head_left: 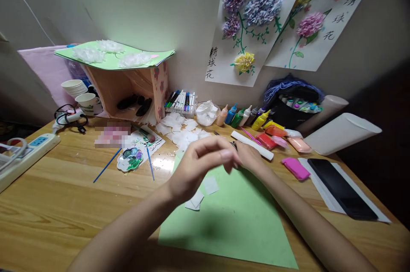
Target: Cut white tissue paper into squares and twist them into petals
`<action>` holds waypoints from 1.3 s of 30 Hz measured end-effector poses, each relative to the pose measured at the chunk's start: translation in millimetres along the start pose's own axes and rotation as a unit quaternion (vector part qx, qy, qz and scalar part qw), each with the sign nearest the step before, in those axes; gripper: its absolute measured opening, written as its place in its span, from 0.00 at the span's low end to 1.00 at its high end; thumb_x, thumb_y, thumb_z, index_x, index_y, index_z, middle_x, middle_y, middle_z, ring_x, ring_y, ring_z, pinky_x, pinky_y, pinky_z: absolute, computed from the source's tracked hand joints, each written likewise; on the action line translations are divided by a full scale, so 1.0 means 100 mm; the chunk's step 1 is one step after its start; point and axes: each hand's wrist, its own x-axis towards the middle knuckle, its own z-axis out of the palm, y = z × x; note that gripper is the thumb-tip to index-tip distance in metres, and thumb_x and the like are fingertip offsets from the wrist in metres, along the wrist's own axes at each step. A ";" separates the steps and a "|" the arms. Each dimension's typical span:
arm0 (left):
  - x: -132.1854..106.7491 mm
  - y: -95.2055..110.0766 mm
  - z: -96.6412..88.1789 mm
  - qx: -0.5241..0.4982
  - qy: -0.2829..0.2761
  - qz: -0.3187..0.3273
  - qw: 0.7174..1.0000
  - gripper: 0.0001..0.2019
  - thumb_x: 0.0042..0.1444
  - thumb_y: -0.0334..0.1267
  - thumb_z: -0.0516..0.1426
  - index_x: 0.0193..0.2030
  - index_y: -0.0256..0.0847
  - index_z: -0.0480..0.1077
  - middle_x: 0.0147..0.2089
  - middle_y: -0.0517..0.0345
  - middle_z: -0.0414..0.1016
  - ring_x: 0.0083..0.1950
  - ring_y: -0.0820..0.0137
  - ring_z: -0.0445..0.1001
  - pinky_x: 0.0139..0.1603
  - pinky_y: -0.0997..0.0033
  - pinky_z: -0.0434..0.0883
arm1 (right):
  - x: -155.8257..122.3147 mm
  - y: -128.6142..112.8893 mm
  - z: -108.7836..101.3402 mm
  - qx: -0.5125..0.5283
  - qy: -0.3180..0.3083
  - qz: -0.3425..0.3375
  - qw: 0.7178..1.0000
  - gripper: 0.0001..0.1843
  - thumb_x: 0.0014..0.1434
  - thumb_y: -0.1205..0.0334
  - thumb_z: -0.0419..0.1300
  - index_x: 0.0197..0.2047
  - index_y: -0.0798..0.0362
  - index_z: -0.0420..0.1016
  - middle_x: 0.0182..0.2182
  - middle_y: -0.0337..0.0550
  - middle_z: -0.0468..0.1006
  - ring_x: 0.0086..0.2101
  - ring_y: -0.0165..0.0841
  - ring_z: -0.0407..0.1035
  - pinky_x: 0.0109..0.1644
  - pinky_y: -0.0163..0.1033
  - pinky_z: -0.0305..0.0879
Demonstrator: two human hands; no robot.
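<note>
My left hand [200, 163] is raised over the green paper sheet [237, 220], fingers curled and pinched toward the right hand. My right hand [248, 156] sits just behind it, mostly hidden, closed round dark scissor handles [233, 144]; the blades are not visible. What the left fingers pinch is too small and blurred to name. Small white paper squares [201, 193] lie on the green sheet under my left wrist. More white squares [182, 133] are scattered behind the hands.
A paint palette [130, 159] and blue brushes [107, 165] lie left. Marker set [181, 101], paint bottles [243, 116], white tube [253, 144], pink clay [296, 168], black phone [342, 186], power strip [22, 156], paper cups [78, 92], pink shelf box [128, 88] ring the wooden desk [64, 203].
</note>
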 end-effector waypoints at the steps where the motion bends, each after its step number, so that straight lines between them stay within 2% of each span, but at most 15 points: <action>1: 0.06 -0.02 -0.03 -0.057 0.027 -0.006 0.998 0.07 0.53 0.36 0.56 0.28 0.38 0.73 0.27 0.58 0.67 0.32 0.74 0.65 0.38 0.74 0.64 | 0.01 0.01 0.00 -0.009 -0.010 0.006 1.000 0.17 0.59 0.52 0.51 0.39 0.58 0.71 0.39 0.58 0.78 0.39 0.47 0.72 0.36 0.41 0.60; 5: 0.09 -0.11 -0.05 -0.197 0.077 -0.063 0.975 0.03 0.50 0.32 0.59 0.32 0.35 0.71 0.30 0.59 0.66 0.37 0.75 0.68 0.44 0.77 0.65 | 0.06 0.03 0.03 -0.037 -0.034 0.018 0.999 0.22 0.60 0.47 0.48 0.41 0.58 0.71 0.42 0.58 0.77 0.42 0.48 0.72 0.38 0.41 0.61; 7: 0.07 -0.13 -0.03 -0.219 0.092 -0.083 0.968 0.06 0.48 0.28 0.61 0.34 0.36 0.71 0.32 0.60 0.67 0.38 0.76 0.69 0.46 0.77 0.66 | 0.07 0.05 0.04 -0.040 -0.030 0.016 0.999 0.23 0.60 0.46 0.47 0.42 0.57 0.71 0.42 0.58 0.77 0.42 0.48 0.72 0.38 0.41 0.62; 10: 0.07 -0.15 -0.03 -0.206 0.102 -0.090 0.969 0.15 0.42 0.21 0.63 0.37 0.38 0.69 0.33 0.63 0.67 0.38 0.78 0.69 0.45 0.80 0.67 | 0.07 0.06 0.04 -0.037 -0.027 0.015 0.999 0.23 0.60 0.47 0.47 0.42 0.57 0.71 0.41 0.57 0.78 0.41 0.47 0.73 0.37 0.41 0.62; 12: 0.09 -0.15 -0.02 -0.189 0.115 -0.094 0.971 0.18 0.39 0.18 0.63 0.36 0.38 0.69 0.33 0.64 0.66 0.37 0.80 0.68 0.42 0.82 0.67 | 0.06 0.07 0.03 -0.038 -0.029 0.014 0.999 0.21 0.60 0.48 0.48 0.41 0.57 0.71 0.41 0.56 0.78 0.40 0.46 0.73 0.36 0.41 0.61; 20: 0.15 -0.22 -0.09 -0.158 0.192 -0.127 0.960 0.18 0.38 0.20 0.65 0.35 0.36 0.68 0.31 0.63 0.68 0.35 0.81 0.70 0.39 0.83 0.68 | 0.00 0.07 0.00 -0.078 -0.007 0.009 0.997 0.20 0.59 0.51 0.52 0.44 0.61 0.69 0.39 0.58 0.77 0.40 0.46 0.72 0.37 0.41 0.62; 24: 0.21 -0.28 -0.19 -0.112 0.252 -0.136 0.952 0.19 0.35 0.19 0.64 0.35 0.35 0.67 0.31 0.63 0.69 0.34 0.81 0.70 0.40 0.82 0.68 | -0.04 0.05 -0.03 -0.099 0.048 -0.014 0.994 0.19 0.58 0.54 0.56 0.44 0.62 0.70 0.41 0.59 0.75 0.44 0.47 0.69 0.38 0.42 0.62; 26: 0.24 -0.31 -0.25 -0.107 0.263 -0.131 0.950 0.18 0.35 0.19 0.64 0.33 0.35 0.66 0.29 0.64 0.69 0.34 0.81 0.69 0.41 0.82 0.67 | -0.08 0.02 -0.06 -0.067 0.077 -0.081 0.991 0.13 0.58 0.58 0.56 0.42 0.59 0.71 0.41 0.55 0.74 0.43 0.43 0.68 0.39 0.40 0.61; 28: 0.26 -0.33 -0.31 -0.101 0.256 -0.126 0.953 0.16 0.35 0.19 0.62 0.31 0.34 0.66 0.28 0.64 0.68 0.33 0.81 0.69 0.41 0.81 0.67 | -0.14 -0.02 -0.09 0.004 0.048 -0.217 0.975 0.09 0.58 0.61 0.56 0.39 0.55 0.73 0.39 0.49 0.74 0.40 0.37 0.68 0.39 0.38 0.61; 30: 0.27 -0.33 -0.35 -0.089 0.247 -0.127 0.956 0.15 0.35 0.18 0.61 0.30 0.34 0.66 0.28 0.64 0.68 0.33 0.80 0.68 0.42 0.80 0.66 | -0.21 -0.07 -0.07 0.071 -0.051 -0.377 0.922 0.06 0.56 0.61 0.59 0.37 0.53 0.74 0.36 0.43 0.74 0.36 0.32 0.68 0.39 0.35 0.61; 32: 0.26 -0.32 -0.37 -0.079 0.244 -0.130 0.958 0.14 0.35 0.18 0.60 0.31 0.34 0.66 0.29 0.64 0.68 0.34 0.80 0.68 0.42 0.79 0.65 | -0.29 -0.13 -0.01 0.099 -0.121 -0.467 0.871 0.05 0.53 0.63 0.60 0.35 0.52 0.75 0.34 0.41 0.74 0.35 0.31 0.68 0.39 0.35 0.61; 34: 0.26 -0.29 -0.37 -0.073 0.240 -0.126 0.960 0.14 0.36 0.18 0.60 0.30 0.34 0.66 0.29 0.64 0.67 0.35 0.80 0.68 0.43 0.78 0.64 | -0.35 -0.18 0.08 0.097 -0.111 -0.489 0.860 0.05 0.53 0.66 0.59 0.34 0.52 0.76 0.32 0.42 0.74 0.34 0.32 0.67 0.37 0.35 0.60; 37: 0.28 -0.28 -0.41 -0.060 0.230 -0.120 0.964 0.13 0.37 0.19 0.59 0.30 0.34 0.66 0.29 0.64 0.67 0.34 0.80 0.67 0.42 0.78 0.63 | -0.38 -0.21 0.18 0.081 -0.059 -0.490 0.866 0.08 0.51 0.73 0.56 0.29 0.54 0.75 0.28 0.43 0.72 0.31 0.32 0.65 0.34 0.36 0.59; 39: 0.30 -0.35 -0.49 -0.014 0.220 -0.123 0.968 0.12 0.38 0.21 0.60 0.31 0.35 0.67 0.29 0.64 0.67 0.34 0.79 0.67 0.41 0.77 0.63 | -0.35 -0.21 0.20 0.101 -0.054 -0.480 0.870 0.07 0.49 0.74 0.56 0.27 0.54 0.74 0.28 0.43 0.72 0.31 0.32 0.64 0.34 0.36 0.58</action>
